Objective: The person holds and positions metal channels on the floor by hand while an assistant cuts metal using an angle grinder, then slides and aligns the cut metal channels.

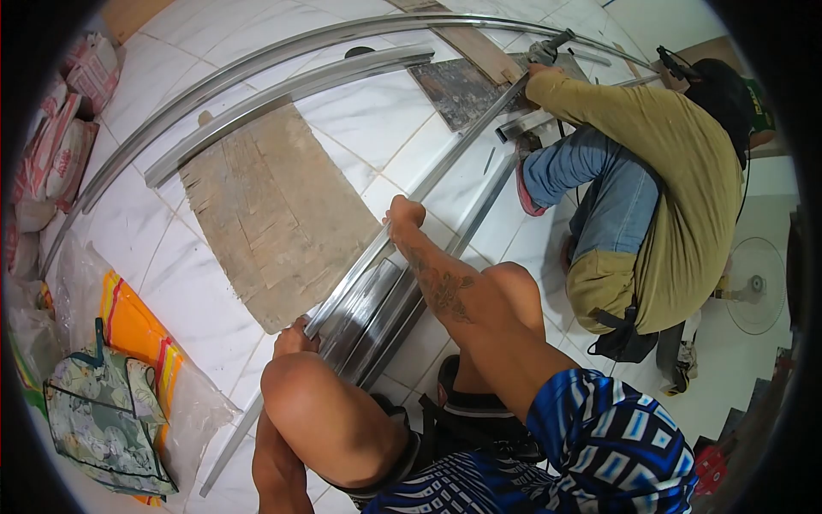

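A long, thin metal channel (437, 170) runs diagonally across the floor from the lower left up toward a co-worker. My right hand (404, 212), its fingers closed, grips the channel near mid-length. Lower down, by my left knee, my left hand (296, 337) is wrapped round the same channel; the knee partly hides it. Just beneath and beside the channel lie several shiny metal profiles (368, 317), between my legs. At the channel's far end, the co-worker's hand (546, 72) is at a power tool that looks like an angle grinder (550, 47).
The co-worker (676, 163) crouches at right. A worn brown board (274, 214) lies left of the channel, with more long profiles (291, 94) beyond. Plastic sacks (64, 163) and a floral bag (107, 415) sit at left. A fan (755, 284) stands at far right.
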Available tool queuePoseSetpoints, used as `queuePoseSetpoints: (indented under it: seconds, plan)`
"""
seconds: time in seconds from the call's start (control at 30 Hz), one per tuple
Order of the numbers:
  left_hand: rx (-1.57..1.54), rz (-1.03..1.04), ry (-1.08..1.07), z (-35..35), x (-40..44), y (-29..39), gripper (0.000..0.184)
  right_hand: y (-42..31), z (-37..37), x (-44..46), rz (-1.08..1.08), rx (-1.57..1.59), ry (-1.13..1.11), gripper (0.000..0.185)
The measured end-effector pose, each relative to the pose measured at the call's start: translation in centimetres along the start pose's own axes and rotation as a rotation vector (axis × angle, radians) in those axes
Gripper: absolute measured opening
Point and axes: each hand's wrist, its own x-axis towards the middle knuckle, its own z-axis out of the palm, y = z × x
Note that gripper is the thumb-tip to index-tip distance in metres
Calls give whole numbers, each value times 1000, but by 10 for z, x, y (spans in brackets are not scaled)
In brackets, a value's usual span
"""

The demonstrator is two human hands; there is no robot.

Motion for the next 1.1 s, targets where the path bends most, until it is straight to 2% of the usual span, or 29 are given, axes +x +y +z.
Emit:
queuePoseSetpoints:
  seconds: [0.17,0.27,0.77,1.07,1.1]
  plan:
    - [10,-16,-7,-5,-3,4,49,2,0,6,1,-48,6,27]
    - [22,-9,-32,-4,-1,2,50,2,1,4,-18,-32,52,18]
    - [60,-51,-72,-6,0,6,47,0,2,-2,-11,-36,61,16]
    - [43,-41,-64,-4,2,3,44,32,21,61,4,-124,13,12]
    - [44,-42,-63,-4,2,4,44,41,21,75,-71,-223,16,12]
